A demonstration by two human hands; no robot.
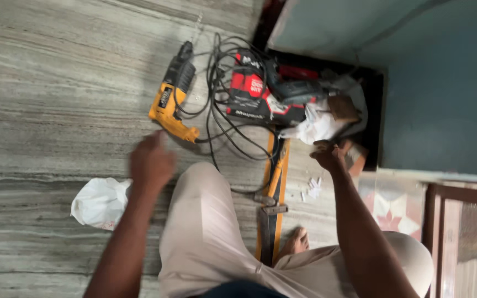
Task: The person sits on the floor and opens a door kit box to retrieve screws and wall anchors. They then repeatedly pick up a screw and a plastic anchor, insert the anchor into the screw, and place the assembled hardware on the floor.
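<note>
I squat on a grey marble floor. My left hand (150, 160) hovers just below the handle of a yellow and black power drill (172, 94) lying on the floor; the hand is blurred, fingers loosely curled, holding nothing I can see. My right hand (328, 154) is closed near a white plastic bag (313, 126) and a small brown object, beside a red and black tool case (252, 94). Whether it grips anything is unclear. Tangled black cables (222, 83) run between the drill and the case.
A crumpled white bag (99, 201) lies at my left. An orange and black level with a hammer (274, 187) lies between my knees. White scraps (313, 187) sit by my right arm. A blue-grey wall (443, 83) and a wooden frame (443, 237) stand at right.
</note>
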